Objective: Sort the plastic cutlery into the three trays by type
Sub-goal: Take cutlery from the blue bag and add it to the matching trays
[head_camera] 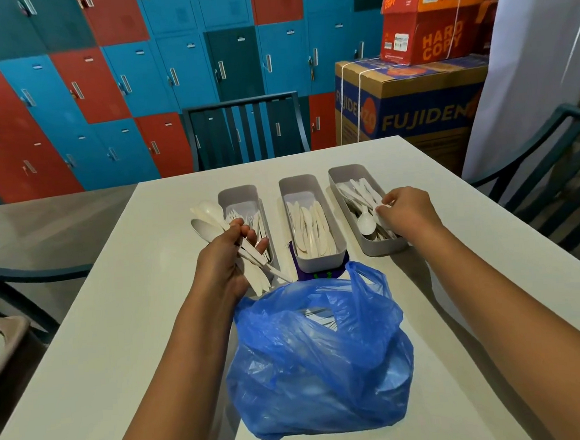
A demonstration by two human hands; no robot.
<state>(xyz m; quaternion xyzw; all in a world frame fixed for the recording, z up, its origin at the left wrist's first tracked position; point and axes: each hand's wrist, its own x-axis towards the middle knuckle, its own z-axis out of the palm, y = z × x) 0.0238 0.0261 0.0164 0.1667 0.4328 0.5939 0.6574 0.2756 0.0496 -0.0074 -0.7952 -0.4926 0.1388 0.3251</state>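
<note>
A: Nearest item?
B: Blue plastic bag (320, 351), crumpled on the white tabletop (118, 335), more cutlery showing at its mouth.

A: Left hand?
B: Left hand (227, 255), just beyond the bag, fingers curled round a mixed bundle of cutlery (228, 238); spoon bowls point away, over the left tray (242, 202) of forks.

A: Right hand?
B: Right hand (406, 211), fingertips pinching a spoon (380, 211) inside the right tray (347, 178), among other spoons.

A: Between them?
B: Middle tray (300, 184), knives lying lengthwise.

A: Farthest?
B: Chair (246, 130), stacked cardboard boxes (420, 83), red and blue lockers (100, 78).
</note>
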